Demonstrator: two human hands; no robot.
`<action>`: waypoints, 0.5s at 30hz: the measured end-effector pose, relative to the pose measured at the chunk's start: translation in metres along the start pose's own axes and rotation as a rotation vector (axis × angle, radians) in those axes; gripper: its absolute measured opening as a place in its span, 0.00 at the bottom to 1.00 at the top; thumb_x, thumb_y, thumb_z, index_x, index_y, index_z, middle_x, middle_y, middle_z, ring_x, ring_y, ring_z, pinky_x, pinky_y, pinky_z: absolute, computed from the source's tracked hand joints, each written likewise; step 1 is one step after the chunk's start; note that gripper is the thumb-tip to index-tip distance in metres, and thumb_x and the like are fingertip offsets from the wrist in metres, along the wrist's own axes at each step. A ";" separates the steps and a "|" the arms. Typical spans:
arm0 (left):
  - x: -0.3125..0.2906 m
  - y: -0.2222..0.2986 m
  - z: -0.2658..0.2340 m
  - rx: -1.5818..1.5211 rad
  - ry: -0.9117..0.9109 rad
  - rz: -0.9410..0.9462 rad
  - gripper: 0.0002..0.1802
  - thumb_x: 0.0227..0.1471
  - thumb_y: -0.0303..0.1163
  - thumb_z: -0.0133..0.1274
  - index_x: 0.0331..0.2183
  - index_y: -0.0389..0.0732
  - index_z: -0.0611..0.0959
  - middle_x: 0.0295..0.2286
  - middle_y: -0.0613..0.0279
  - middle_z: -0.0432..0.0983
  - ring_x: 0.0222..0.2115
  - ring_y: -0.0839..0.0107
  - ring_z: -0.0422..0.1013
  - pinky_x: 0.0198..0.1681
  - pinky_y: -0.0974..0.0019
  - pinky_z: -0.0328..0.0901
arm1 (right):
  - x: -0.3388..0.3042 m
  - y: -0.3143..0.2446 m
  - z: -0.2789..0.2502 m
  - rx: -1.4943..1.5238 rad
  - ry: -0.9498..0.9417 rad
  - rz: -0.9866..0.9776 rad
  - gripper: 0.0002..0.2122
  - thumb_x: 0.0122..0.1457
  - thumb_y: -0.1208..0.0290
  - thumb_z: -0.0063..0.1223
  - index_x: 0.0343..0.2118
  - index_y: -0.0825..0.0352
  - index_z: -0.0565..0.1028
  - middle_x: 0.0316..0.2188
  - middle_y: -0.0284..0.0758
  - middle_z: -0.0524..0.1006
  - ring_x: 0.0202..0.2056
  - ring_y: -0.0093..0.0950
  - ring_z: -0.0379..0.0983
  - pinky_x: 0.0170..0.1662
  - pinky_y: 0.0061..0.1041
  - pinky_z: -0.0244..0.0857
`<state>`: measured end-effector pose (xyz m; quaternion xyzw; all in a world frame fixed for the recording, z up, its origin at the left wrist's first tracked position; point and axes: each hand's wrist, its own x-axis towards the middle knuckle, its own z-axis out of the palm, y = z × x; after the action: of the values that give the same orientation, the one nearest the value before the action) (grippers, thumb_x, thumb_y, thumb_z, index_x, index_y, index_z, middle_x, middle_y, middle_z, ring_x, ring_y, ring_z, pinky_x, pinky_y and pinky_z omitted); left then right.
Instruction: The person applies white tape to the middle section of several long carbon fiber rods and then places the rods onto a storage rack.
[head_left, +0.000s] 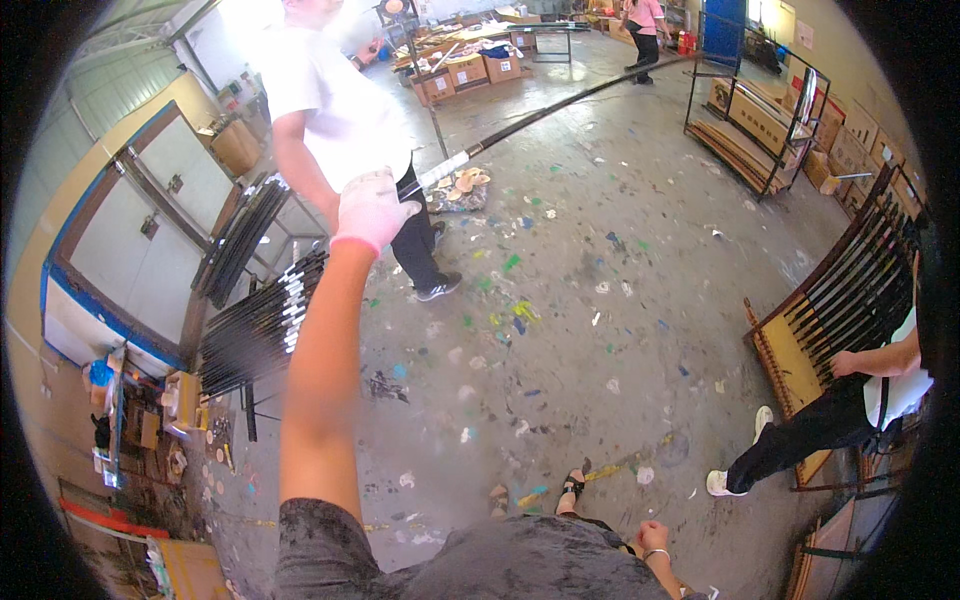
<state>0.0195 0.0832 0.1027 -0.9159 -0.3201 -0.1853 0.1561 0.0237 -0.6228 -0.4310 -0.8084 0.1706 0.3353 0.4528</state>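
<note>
My left hand (370, 208), in a white glove with a pink cuff, reaches out ahead, its fingers wrapped round a long thin dark pole (535, 115). A pale, whitish section (442, 172) of the pole lies just beyond the glove. From there it stretches away to the far right, off the floor. The part inside my grip is hidden. Low at my right side hangs my bare right hand (653, 537), a light band at its wrist. Its fingers are curled in, and nothing shows in them.
A person in a white shirt (345, 115) stands just beyond my left hand. Racks of dark poles (255, 335) stand at left. At right, another person (800, 445) touches a pole rack (850, 290). Farther back are a metal-framed cart (755, 130), cardboard boxes (468, 72) and a distant person (645, 30).
</note>
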 end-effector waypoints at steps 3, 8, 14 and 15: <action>0.026 0.002 0.015 0.046 -0.564 -0.059 0.36 0.43 0.51 0.55 0.46 0.32 0.71 0.40 0.44 0.73 0.44 0.51 0.69 0.47 0.57 0.63 | -0.005 -0.001 0.000 0.103 0.001 0.011 0.05 0.50 0.73 0.51 0.25 0.70 0.75 0.15 0.34 0.71 0.14 0.24 0.65 0.15 0.23 0.58; 0.032 0.000 0.038 -0.087 -0.402 0.074 0.23 0.52 0.45 0.46 0.39 0.33 0.73 0.35 0.41 0.74 0.38 0.48 0.71 0.42 0.54 0.64 | -0.025 0.005 -0.003 0.038 0.019 -0.002 0.08 0.47 0.70 0.55 0.24 0.70 0.77 0.17 0.34 0.75 0.20 0.23 0.71 0.24 0.24 0.63; 0.041 0.051 0.020 -0.554 -0.281 0.231 0.20 0.54 0.44 0.45 0.30 0.34 0.71 0.19 0.55 0.71 0.20 0.61 0.71 0.27 0.61 0.65 | -0.001 -0.043 -0.009 -0.163 0.099 -0.404 0.08 0.47 0.71 0.55 0.24 0.71 0.76 0.17 0.33 0.74 0.19 0.24 0.69 0.23 0.24 0.63; 0.023 0.066 0.006 -0.871 -0.451 0.163 0.15 0.54 0.41 0.47 0.29 0.37 0.70 0.16 0.62 0.67 0.15 0.73 0.67 0.19 0.69 0.62 | -0.037 -0.131 -0.005 -0.347 0.105 -0.444 0.10 0.48 0.68 0.55 0.26 0.73 0.76 0.19 0.37 0.75 0.21 0.27 0.70 0.27 0.27 0.64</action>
<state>0.0804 0.0485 0.0961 -0.9355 -0.1660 -0.0864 -0.2999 0.0747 -0.5582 -0.3228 -0.9077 -0.0471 0.2098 0.3604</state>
